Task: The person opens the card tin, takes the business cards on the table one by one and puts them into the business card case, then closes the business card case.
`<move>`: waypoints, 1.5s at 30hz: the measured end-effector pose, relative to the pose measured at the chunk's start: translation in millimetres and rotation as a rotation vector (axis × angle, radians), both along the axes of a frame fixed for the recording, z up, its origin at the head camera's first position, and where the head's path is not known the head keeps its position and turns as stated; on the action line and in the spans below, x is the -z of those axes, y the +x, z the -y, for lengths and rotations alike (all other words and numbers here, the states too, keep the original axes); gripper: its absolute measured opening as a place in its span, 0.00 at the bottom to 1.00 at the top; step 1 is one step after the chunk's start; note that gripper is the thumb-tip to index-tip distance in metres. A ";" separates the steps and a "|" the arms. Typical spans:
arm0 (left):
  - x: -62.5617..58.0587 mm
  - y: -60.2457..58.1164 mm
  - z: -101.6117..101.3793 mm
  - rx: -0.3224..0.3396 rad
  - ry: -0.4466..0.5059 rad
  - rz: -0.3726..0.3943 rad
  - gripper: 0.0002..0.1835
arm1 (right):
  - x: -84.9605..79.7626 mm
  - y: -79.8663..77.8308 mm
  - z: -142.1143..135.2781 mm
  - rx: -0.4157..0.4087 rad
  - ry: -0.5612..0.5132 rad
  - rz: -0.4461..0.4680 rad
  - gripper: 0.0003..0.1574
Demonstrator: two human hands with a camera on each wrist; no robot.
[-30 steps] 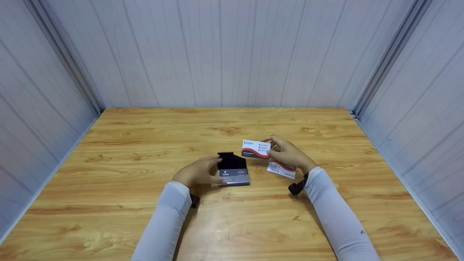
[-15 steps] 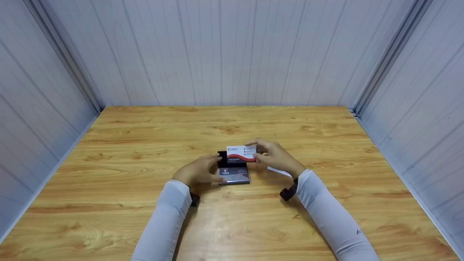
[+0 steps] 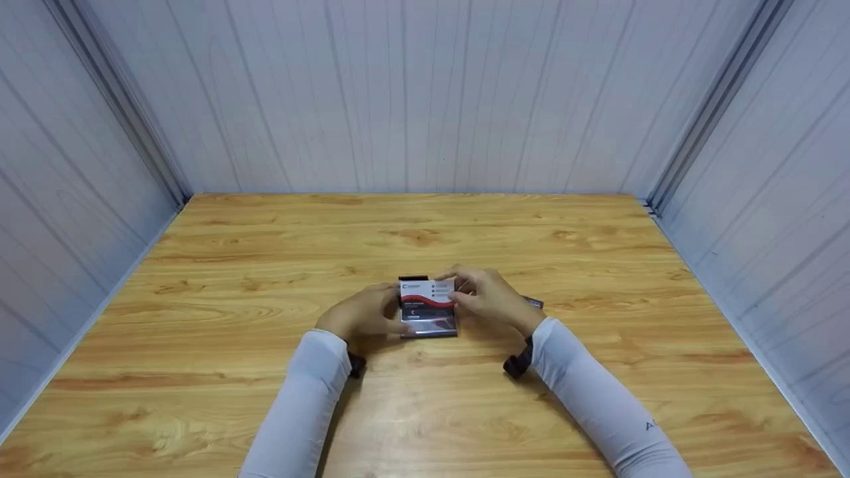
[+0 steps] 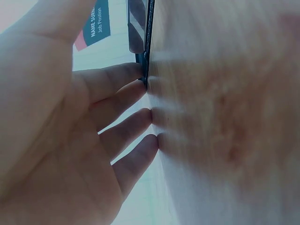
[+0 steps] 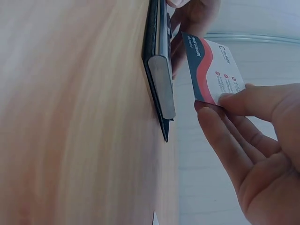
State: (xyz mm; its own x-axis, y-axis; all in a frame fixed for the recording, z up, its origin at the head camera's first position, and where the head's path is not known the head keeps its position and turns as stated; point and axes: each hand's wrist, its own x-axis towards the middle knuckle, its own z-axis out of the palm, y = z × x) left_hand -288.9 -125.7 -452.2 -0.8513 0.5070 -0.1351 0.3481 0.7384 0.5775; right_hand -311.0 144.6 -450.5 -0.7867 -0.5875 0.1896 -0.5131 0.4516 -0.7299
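Observation:
My right hand (image 3: 491, 299) pinches a white, red and dark business card (image 3: 425, 291) between thumb and fingers. The card is raised over an open black business card case (image 3: 430, 329). In the right wrist view the card (image 5: 206, 70) is tilted and apart from the case (image 5: 161, 86). A dark card with a small logo (image 3: 415, 315) lies in the case's front part. My left hand (image 3: 362, 312) holds the case at its left side, thumb at the front corner. In the left wrist view its fingertips (image 4: 143, 70) touch the case edge and the table.
Another business card (image 3: 533, 303) lies on the wooden table (image 3: 425, 411) right of the case, mostly hidden behind my right hand. Pale panelled walls (image 3: 425, 99) bound the table at the back and on both sides.
My right hand has carried the business card leftward, from right of the case to over it, and lowered it slightly. The left hand and the case have stayed in place.

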 end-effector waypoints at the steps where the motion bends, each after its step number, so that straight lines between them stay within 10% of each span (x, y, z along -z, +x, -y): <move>1: 0.3 -0.3 0.2 0.006 0.005 0.000 0.46 | -0.1 0.8 0.8 -0.005 0.006 0.004 0.23; 45: -1.9 3.8 3.1 -0.039 -0.048 0.057 0.50 | 2.3 6.0 1.6 -0.112 0.250 0.055 0.20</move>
State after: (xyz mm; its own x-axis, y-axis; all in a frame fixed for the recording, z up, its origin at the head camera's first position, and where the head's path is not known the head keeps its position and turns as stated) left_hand -285.0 -128.8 -450.4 -0.8603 0.4657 -0.2075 0.2861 0.7779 0.5595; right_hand -305.0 143.0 -452.7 -0.7191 -0.6948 -0.0132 -0.5330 0.5637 -0.6310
